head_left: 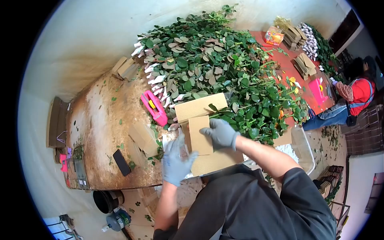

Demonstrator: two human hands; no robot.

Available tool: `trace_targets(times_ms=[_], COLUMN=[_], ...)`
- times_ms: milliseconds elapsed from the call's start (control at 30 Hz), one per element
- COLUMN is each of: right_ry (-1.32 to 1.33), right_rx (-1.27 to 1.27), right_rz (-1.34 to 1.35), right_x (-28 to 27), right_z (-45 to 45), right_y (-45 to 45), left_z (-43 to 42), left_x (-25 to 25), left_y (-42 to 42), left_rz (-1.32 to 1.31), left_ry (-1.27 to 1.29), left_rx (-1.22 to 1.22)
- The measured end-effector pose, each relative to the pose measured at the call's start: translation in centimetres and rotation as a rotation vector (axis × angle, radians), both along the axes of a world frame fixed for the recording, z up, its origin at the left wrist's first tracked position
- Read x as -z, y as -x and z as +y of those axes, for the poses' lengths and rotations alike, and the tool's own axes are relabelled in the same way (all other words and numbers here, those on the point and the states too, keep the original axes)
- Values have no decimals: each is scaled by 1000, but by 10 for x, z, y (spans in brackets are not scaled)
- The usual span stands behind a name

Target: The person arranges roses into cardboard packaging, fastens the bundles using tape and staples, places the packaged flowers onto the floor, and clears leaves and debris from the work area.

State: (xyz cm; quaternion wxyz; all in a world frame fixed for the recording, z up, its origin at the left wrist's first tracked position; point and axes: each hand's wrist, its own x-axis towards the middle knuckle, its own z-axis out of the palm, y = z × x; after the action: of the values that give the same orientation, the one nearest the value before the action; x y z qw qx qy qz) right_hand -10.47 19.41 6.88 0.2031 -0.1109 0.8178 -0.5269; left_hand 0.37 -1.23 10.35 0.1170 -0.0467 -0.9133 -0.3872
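In front of me lies corrugated cardboard (pixel 216 162), with another ribbed flap (pixel 200 108) on its far side. A smaller flat cardboard piece (pixel 200 138) lies over the middle. My right hand (pixel 223 135), in a grey glove, grips this piece's right edge, thumb on top. My left hand (pixel 176 162), gloved alike, is at the left side with its fingers apart, slightly blurred; it appears to hold nothing. Leafy stems (pixel 252 116) lie just beyond my right hand. A pink tape dispenser (pixel 154 108) rests to the left of the ribbed flap.
A large pile of leafy stems (pixel 204 60) with pale wrapped heads covers the table's back. A phone (pixel 122 163) and folded cardboard (pixel 143 138) lie on the left. A clear plastic bin (pixel 304 150) stands right. A co-worker in a red vest (pixel 362 96) is at far right.
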Motion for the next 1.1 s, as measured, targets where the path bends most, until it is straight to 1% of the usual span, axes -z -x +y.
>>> trace_targets(times_ms=[33, 67, 100, 167, 200, 267, 300, 367, 400, 433, 500, 533, 567, 600, 633, 700, 733, 800, 833, 867, 900, 967, 1033, 1067, 1100], right_ry=[-103, -147, -315, -351, -351, -459, -458, -526, -608, -608, -685, -704, -551, -461, -329, -383, -386, -581, -582, -588, -595, -629, -651, -705, -688], right_rx=[-10, 10, -42, -126, -125, -185, -179, -194, -223, -222, -196, -161, -242, -406, -501, -615, -613, -541, -540, -561, -581, -600, -619, -589, -592], right_rz=[-81, -72, -24, -33, -37, 27, 24, 63, 37, 31, 292, 442, 538, 624, 778, 1056, 1054, 1293, 1295, 1237, 1180, 1173, 997, 985, 969], right_x=[-14, 14, 7, 7, 7, 2, 3, 6, -3, -7, -10, -13, -42, -41, -37, -35, -27, -9, -7, -6, -13, -31, -57, -51, -55], right_z=[4, 5, 6, 5, 4, -2, -3, -5, -8, -8, -7, -6, 0, 5, 13, 23, 27, 31, 32, 32, 31, 35, 33, 28, 24], right_y=[10, 21, 27, 31, 30, 28, 28, 28, 29, 25, 13, -5, -26, -42, -58, -81, -85, -88, -91, -94, -94, -89, -67, -54, -37], left_z=[-8, -14, -18, -22, -21, -19, -16, -6, -5, -6, -6, -7, -8, -11, -9, -2, -2, 0, 0, -1, -1, 1, -2, -3, -8], left_x=[4, 4, 6, 12, 15, 21, 24, 32, 35, 38, 41, 42, 44, 47, 42, 34, 36, 36, 35, 34, 32, 31, 31, 35, 47], left_y=[6, 11, 17, 32, 40, 55, 60, 65, 66, 68, 69, 67, 66, 67, 67, 66, 68, 68, 69, 69, 69, 71, 72, 75, 80], left_rz=[-73, -77, -79, 1, -2, -35, -37, -37, -41, -98, -164, -160, -157, -132, -136, -180, -185, -192, -200, -199, -233, -258, -173, -174, -173], left_ry=[-83, 2, 4, 123, 123, 185, 186, 303, 301, 296, 287, 351, 414, 449, 449, 455, 475, 445, 418, 418, 404, 388, 503, 514, 518], left_rx=[-6, -6, -4, 120, 122, 308, 315, 350, 352, 364, 384, 381, 372, 396, 393, 384, 394, 397, 395, 394, 396, 399, 441, 463, 461])
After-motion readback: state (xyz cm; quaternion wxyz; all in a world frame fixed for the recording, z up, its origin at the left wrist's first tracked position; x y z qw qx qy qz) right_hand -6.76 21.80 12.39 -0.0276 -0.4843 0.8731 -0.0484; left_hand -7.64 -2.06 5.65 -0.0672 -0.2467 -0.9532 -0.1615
